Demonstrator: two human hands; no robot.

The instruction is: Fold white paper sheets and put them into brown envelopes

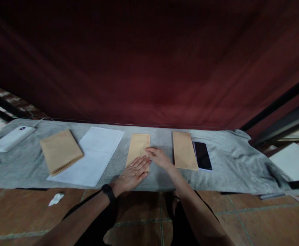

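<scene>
A brown paper envelope (138, 143) lies flat on the grey cloth in front of me, with faint red print near its upper right corner. My left hand (132, 172), a dark band on its wrist, is pressed flat over the envelope's lower part with fingers stretched out. At the envelope's right edge, my right hand (159, 158) has its fingers curled together, their tips over the paper. Whatever those fingers may hold is too small to make out.
To the left, a stack of brown envelopes (60, 150) overlaps white paper sheets (98, 150), beyond which lies a white device (12, 138) with a cable. Another brown envelope (184, 150) and a phone (202, 155) lie rightward. A dark red curtain (149, 68) hangs behind the grey cloth (228, 160).
</scene>
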